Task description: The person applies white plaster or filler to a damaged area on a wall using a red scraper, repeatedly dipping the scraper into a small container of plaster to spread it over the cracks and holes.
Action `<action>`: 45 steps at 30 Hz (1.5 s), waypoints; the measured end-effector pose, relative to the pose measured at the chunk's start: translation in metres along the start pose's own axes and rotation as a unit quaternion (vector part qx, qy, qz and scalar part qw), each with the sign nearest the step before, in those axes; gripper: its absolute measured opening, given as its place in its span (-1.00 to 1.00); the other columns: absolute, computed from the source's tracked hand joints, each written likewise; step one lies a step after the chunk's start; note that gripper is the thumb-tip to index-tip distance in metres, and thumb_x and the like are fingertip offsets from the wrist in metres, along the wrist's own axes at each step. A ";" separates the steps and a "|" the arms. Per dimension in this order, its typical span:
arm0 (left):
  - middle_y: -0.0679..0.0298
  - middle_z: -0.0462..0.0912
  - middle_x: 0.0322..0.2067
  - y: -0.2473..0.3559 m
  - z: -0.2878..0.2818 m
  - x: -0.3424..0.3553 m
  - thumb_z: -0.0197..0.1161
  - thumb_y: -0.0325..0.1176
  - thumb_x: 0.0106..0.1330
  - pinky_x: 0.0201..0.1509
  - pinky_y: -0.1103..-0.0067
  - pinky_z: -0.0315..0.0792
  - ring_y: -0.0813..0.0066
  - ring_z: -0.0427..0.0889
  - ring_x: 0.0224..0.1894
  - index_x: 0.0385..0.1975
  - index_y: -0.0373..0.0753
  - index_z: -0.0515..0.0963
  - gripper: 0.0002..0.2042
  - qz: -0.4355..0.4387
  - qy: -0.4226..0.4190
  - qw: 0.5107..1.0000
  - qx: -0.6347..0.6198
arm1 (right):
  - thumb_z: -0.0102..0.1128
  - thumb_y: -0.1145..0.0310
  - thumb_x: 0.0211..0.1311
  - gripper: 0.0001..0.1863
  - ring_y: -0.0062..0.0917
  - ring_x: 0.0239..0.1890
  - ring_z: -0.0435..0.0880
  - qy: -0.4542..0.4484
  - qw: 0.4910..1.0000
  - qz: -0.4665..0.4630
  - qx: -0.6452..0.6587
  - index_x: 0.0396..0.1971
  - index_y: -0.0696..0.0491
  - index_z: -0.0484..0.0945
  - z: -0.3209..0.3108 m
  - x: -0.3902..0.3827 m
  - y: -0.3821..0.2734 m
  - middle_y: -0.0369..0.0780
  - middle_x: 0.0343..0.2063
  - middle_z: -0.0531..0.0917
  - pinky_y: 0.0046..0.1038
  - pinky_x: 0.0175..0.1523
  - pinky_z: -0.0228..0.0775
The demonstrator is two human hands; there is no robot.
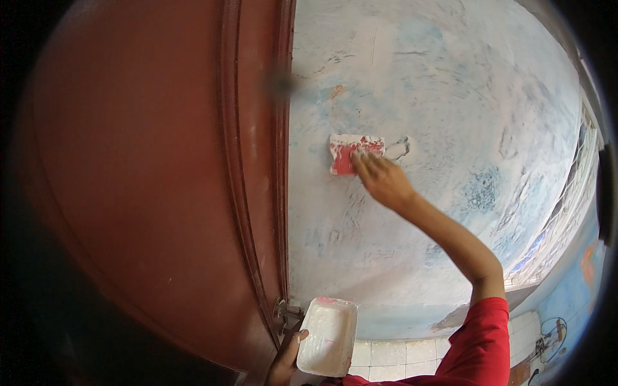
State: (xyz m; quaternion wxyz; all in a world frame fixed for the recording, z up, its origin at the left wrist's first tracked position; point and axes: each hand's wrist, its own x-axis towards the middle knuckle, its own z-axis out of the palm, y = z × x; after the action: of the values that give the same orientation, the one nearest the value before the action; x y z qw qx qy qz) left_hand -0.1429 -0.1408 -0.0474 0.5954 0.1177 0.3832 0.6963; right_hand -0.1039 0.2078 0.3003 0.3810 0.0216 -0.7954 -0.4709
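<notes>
My right hand [381, 178] pinches a flat red plastic spreader [344, 157] whose upper part is smeared with white putty. The spreader lies against the patchy white and pale blue wall [412, 257], a little right of the door frame. Low in the view, my left hand [291, 350] grips the left rim of a white rectangular tray [329, 338]. White paste coats the tray's inside, and pink smears mark its rim. Most of the left hand's fingers are hidden behind the tray.
A brown door [141, 167] and its frame [283, 161] fill the left side, with a metal handle [281, 310] close to the tray. At the right is a white window grille [560, 219]. Pale floor tiles [386, 360] and a dark cable [559, 334] show below.
</notes>
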 end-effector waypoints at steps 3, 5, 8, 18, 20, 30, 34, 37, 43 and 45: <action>0.10 0.55 0.12 0.027 0.043 -0.023 0.12 -0.13 0.36 0.16 0.46 0.42 0.40 0.56 0.11 0.30 -0.38 0.30 -0.41 -0.006 0.028 0.999 -0.015 | -0.01 0.58 0.21 -0.52 -0.23 -0.13 0.71 0.003 0.988 0.155 0.021 0.17 0.01 0.44 -0.023 0.066 0.083 -0.07 -0.08 0.68 -0.27 -0.13 0.61; 0.08 0.47 0.21 0.034 0.062 -0.030 0.11 -0.14 0.33 0.22 0.44 0.38 0.35 0.49 0.19 0.36 -0.37 0.22 -0.35 0.040 0.030 0.998 0.024 | -0.10 0.50 0.33 -0.64 -0.15 -0.18 0.69 0.095 0.976 0.196 0.013 0.09 0.00 0.50 -0.045 0.123 0.150 -0.11 -0.12 0.70 -0.18 -0.16 0.59; 0.07 0.39 0.27 0.033 0.076 -0.037 0.11 -0.16 0.30 0.28 0.43 0.33 0.31 0.42 0.26 0.41 -0.36 0.15 -0.30 0.041 0.017 0.998 0.036 | -0.11 0.48 0.35 -0.68 -0.14 -0.17 0.69 0.144 0.970 0.191 -0.041 0.04 0.01 0.51 -0.052 0.144 0.194 -0.12 -0.13 0.70 -0.19 -0.15 0.57; 0.07 0.31 0.34 0.037 0.081 -0.059 0.08 -0.19 0.28 0.40 0.42 0.18 0.26 0.32 0.34 0.45 -0.32 0.08 -0.27 0.056 -0.002 0.998 0.037 | 0.01 0.51 0.24 -0.66 -0.25 -0.16 0.71 -0.060 0.992 0.033 0.108 0.02 0.11 0.53 -0.012 0.040 0.015 -0.06 -0.14 0.69 -0.30 -0.05 0.59; 0.06 0.31 0.34 0.041 0.090 -0.062 0.08 -0.21 0.27 0.40 0.41 0.18 0.26 0.32 0.35 0.44 -0.32 0.09 -0.27 0.033 0.024 0.998 0.040 | -0.01 0.50 0.27 -0.65 -0.17 -0.16 0.70 0.001 0.990 0.100 0.100 0.05 0.08 0.50 -0.023 0.076 0.065 -0.03 -0.14 0.69 -0.26 -0.08 0.60; 0.05 0.33 0.33 0.030 0.073 -0.044 0.06 -0.28 0.25 0.39 0.40 0.19 0.24 0.33 0.34 0.44 -0.31 0.11 -0.29 0.049 0.022 0.998 0.044 | 0.06 0.46 0.19 -0.52 -0.34 -0.02 0.66 0.050 0.994 0.009 -0.098 0.14 0.29 0.45 0.052 0.045 -0.015 -0.03 0.00 0.64 -0.37 -0.05 0.59; 0.06 0.32 0.33 0.028 0.069 -0.043 0.08 -0.27 0.24 0.40 0.40 0.18 0.24 0.32 0.35 0.44 -0.29 0.11 -0.28 0.047 0.036 0.995 0.077 | 0.03 0.49 0.22 -0.56 -0.28 -0.10 0.70 -0.020 0.998 0.028 0.061 0.13 0.21 0.46 0.015 0.031 -0.036 0.00 -0.09 0.67 -0.31 -0.06 0.59; 0.07 0.31 0.34 0.025 0.066 -0.042 0.09 -0.26 0.25 0.40 0.40 0.18 0.24 0.31 0.35 0.45 -0.28 0.10 -0.28 0.043 0.018 0.997 0.064 | -0.03 0.49 0.29 -0.65 -0.22 -0.18 0.71 0.049 0.986 0.157 0.036 0.06 0.06 0.50 -0.006 0.097 0.056 -0.07 -0.16 0.69 -0.23 -0.21 0.61; 0.08 0.32 0.33 0.019 0.066 -0.039 0.09 -0.22 0.28 0.37 0.37 0.22 0.25 0.33 0.33 0.44 -0.28 0.12 -0.30 0.051 0.018 0.997 0.054 | -0.05 0.48 0.31 -0.73 -0.23 -0.23 0.71 0.101 0.977 0.176 -0.061 -0.02 0.08 0.49 -0.011 0.145 0.151 -0.07 -0.24 0.68 -0.25 -0.19 0.59; 0.08 0.33 0.33 0.009 0.056 -0.035 0.09 -0.21 0.29 0.35 0.37 0.24 0.25 0.34 0.32 0.44 -0.28 0.12 -0.30 0.042 0.026 0.998 0.040 | -0.01 0.47 0.29 -0.71 -0.27 -0.22 0.70 0.088 0.987 0.131 -0.039 -0.01 0.14 0.48 0.016 0.112 0.107 -0.06 -0.25 0.67 -0.29 -0.19 0.58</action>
State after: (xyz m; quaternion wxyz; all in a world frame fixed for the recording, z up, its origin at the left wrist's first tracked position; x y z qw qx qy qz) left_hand -0.1057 -0.1507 0.0066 0.5503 0.1387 0.4209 0.7077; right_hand -0.1587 0.2349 0.4432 0.5083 -0.0562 -0.7357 -0.4441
